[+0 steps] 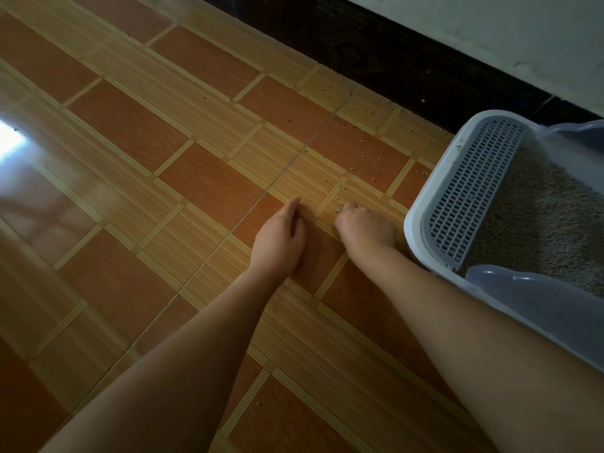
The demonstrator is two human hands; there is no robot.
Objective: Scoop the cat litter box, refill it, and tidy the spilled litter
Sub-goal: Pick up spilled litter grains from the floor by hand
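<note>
Nearest, low in the view, two bare forearms reaching out over the tiled floor, one stray grain lying between them. Farther out, the left grip set on its edge on the tiles, fingers straight and together, holding nothing. Just to the right, the right grip, knuckles up, fingers curled under and tips hidden; contents, if any, impossible to tell. At the far side of those knuckles, touching or just beside them, a small cluster of spilled litter. Right of that, close beside the right wrist, the white litter box, with a slotted grate at its left end and a grey litter filling to the right of the grate. Beyond, more loose grains strewn over the tiles toward the dark skirting and the pale wall.
</note>
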